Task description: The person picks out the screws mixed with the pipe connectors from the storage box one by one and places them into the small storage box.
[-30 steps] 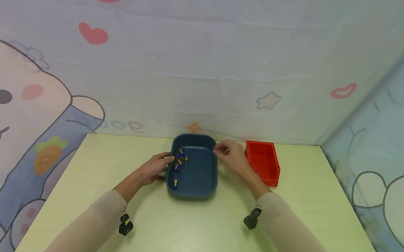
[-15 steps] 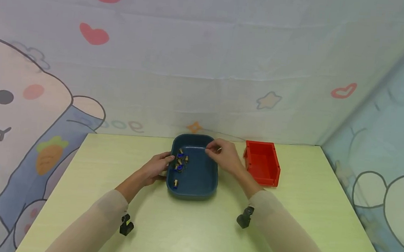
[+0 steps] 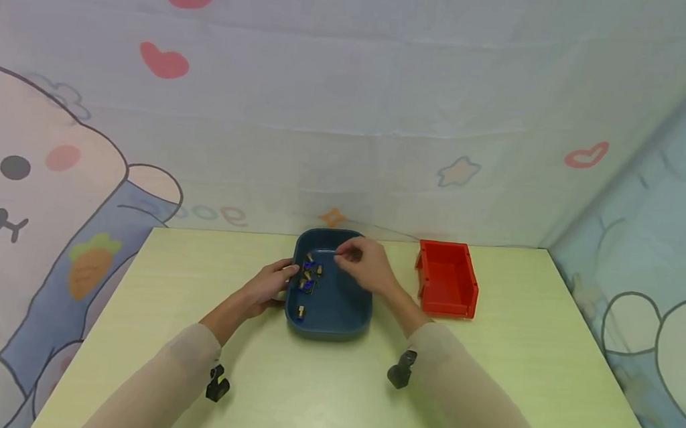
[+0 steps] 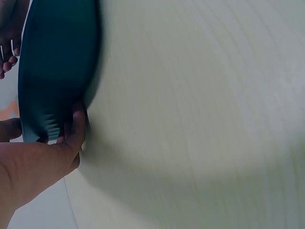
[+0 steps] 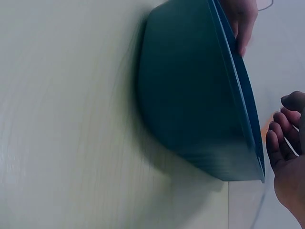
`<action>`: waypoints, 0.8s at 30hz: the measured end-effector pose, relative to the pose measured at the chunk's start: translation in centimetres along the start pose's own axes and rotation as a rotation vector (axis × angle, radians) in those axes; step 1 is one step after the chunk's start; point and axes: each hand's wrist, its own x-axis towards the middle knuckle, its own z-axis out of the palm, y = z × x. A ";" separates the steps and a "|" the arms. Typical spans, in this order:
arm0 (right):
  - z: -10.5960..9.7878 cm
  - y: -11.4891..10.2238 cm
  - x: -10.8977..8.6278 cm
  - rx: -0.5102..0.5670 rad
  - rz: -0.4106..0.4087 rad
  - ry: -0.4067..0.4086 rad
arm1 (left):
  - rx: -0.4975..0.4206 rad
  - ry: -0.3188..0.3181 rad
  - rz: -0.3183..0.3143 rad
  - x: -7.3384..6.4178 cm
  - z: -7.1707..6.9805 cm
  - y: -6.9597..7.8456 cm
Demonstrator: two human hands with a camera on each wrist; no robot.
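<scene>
A dark blue plastic tub [image 3: 341, 308] sits on the table in the head view. Along its left side lie several small brass-coloured fittings with blue parts [image 3: 307, 284], and a single fitting [image 3: 301, 312] lies nearer the front. My left hand [image 3: 261, 288] grips the tub's left wall, thumb at the rim; in the left wrist view its fingers [image 4: 76, 129] lie against the outside. Above the right half of the tub hovers my right hand [image 3: 368, 266]. The right wrist view shows its fingers [image 5: 281, 136] loosely bent, apart from the thumb, with nothing seen between them.
A red open-fronted bin [image 3: 448, 283] stands right of the tub, near the table's back edge. Behind the pale table [image 3: 317, 393] hangs a printed cloth [image 3: 351, 107]. Both sleeves carry a small black wrist camera [image 3: 401, 369].
My right hand has moved left, from the tub's right rim to above its inside. My left hand keeps its grip on the wall, and the fittings lie as before.
</scene>
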 end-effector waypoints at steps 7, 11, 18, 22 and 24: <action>1.2 -0.3 0.0 0.051 0.004 0.009 | 0.005 -0.010 0.009 -0.3 -0.1 -0.1; 1.8 -0.1 0.0 0.061 0.008 0.027 | 0.008 -0.017 0.011 -0.4 -0.2 -0.1; 2.4 -0.5 0.1 0.086 0.005 0.065 | 0.011 -0.027 0.010 -0.4 -0.2 -0.1; 2.9 -0.9 0.2 0.096 0.007 0.065 | 0.010 -0.025 0.010 -0.3 -0.2 -0.1; 3.1 -0.9 0.3 0.099 0.013 0.068 | 0.009 -0.026 0.011 -0.2 -0.1 -0.1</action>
